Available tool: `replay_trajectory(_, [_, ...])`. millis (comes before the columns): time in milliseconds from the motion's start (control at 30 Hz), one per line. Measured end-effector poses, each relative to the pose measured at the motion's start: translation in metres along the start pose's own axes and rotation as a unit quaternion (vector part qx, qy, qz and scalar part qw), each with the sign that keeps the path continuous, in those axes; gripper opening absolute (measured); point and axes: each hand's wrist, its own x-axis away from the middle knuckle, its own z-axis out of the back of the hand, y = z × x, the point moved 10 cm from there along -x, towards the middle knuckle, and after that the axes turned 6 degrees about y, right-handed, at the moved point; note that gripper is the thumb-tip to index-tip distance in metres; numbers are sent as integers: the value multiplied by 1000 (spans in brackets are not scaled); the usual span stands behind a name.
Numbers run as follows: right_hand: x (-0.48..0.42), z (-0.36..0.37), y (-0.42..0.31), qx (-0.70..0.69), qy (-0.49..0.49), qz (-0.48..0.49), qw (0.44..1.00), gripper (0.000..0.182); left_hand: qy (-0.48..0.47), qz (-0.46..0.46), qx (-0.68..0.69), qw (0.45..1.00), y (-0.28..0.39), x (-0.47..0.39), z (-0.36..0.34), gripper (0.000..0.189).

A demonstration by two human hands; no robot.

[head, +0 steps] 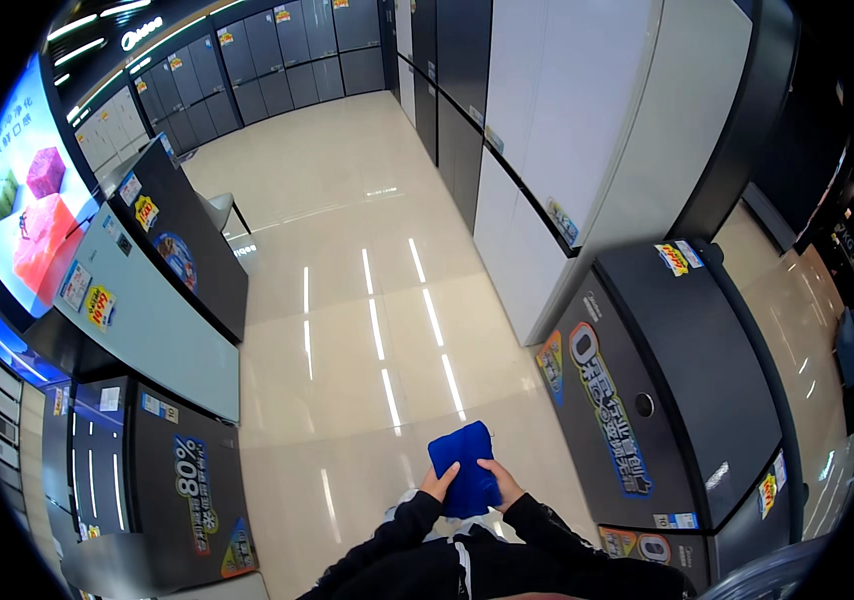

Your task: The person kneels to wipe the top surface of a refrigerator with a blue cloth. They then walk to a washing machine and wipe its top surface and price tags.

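A folded blue cloth (464,472) is held in front of my body, above the glossy tiled floor. My left hand (439,481) grips its left edge, with the thumb on top. On the opposite edge, my right hand (500,484) holds it the same way, thumb over the upper face. The fingers of both hands are mostly hidden under the cloth. Black sleeves cover both forearms.
Dark chest freezers stand close by on the right (689,375) and the left (186,480). Beyond them are a pale green-topped appliance (149,300), tall white refrigerators (547,112), a chair (218,210) and a lit display (36,187). Beige tiles (344,300) run between the rows.
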Motion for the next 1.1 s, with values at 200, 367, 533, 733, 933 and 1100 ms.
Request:
replay_trajectory(200, [-4,-55,14,30,6,110,993,51,-10,-62,-111,992,58,12,52,49])
replay_trajectory(367, [-4,-24,64,-23,193,154,969,44,-191,-54,-308,930,72,2,39,58])
replay_trajectory(533, [38,-12,87,-103,343,277,892,40,-243,35,-303,921,18,-9,42,63])
replay_trajectory(733, [109,-4,114,-88,403,401,818,46,-348,98,-271,892,-39,51,9,62])
replay_trajectory(933, [198,26,208,-206,400,444,775,45,-537,89,-312,779,-95,193,-48,75])
replay_trajectory(1100, [289,52,326,-340,375,476,719,50,-648,84,-337,678,-154,334,-57,84])
